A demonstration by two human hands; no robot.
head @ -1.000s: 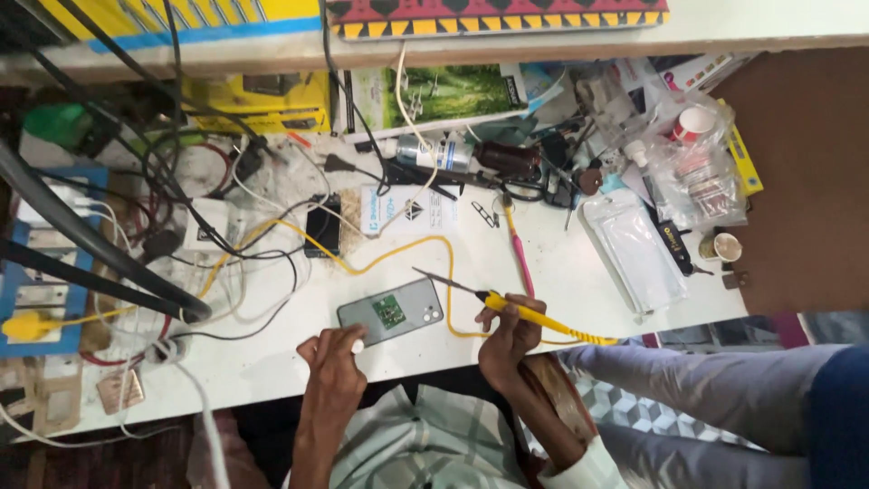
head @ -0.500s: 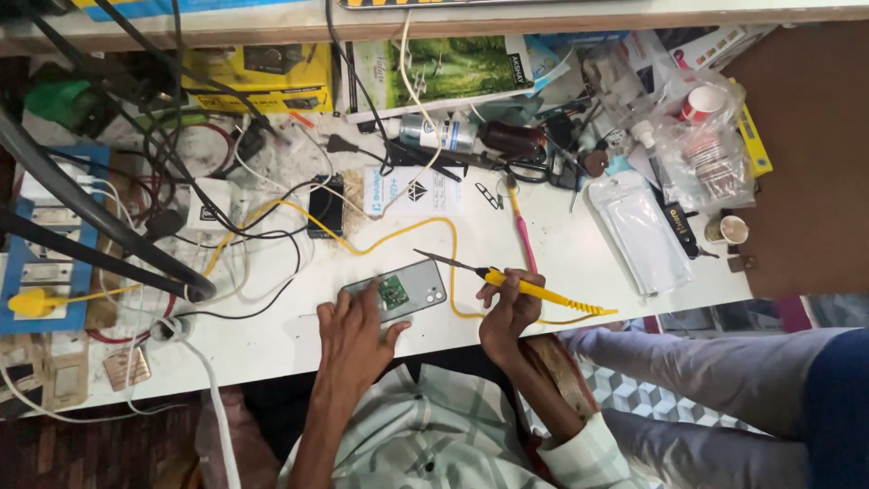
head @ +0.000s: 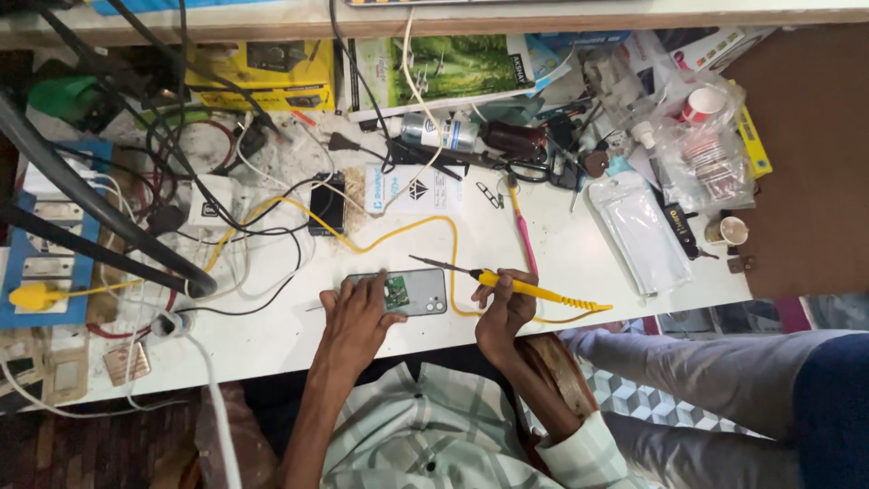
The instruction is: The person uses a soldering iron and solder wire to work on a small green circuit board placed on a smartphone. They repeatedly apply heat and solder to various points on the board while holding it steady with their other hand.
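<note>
Head view: near the table's (head: 561, 244) front edge lies an opened phone (head: 405, 292), board exposed. Left hand (head: 358, 317) rests flat on it, fingers spread, seemingly pinning it steady. Right hand (head: 501, 312) is closed pen-style on a yellow soldering iron (head: 516, 287), tip hovering just above the phone's far edge, cord (head: 398, 237) looping away.

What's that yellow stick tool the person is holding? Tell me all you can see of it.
The soldering iron has a slim yellow handle and a thin dark metal shaft ending in a point. The right hand grips it like a pen, nearly level, tip aimed left above the open phone. A yellow cord runs from its rear and loops across the white table.
</note>
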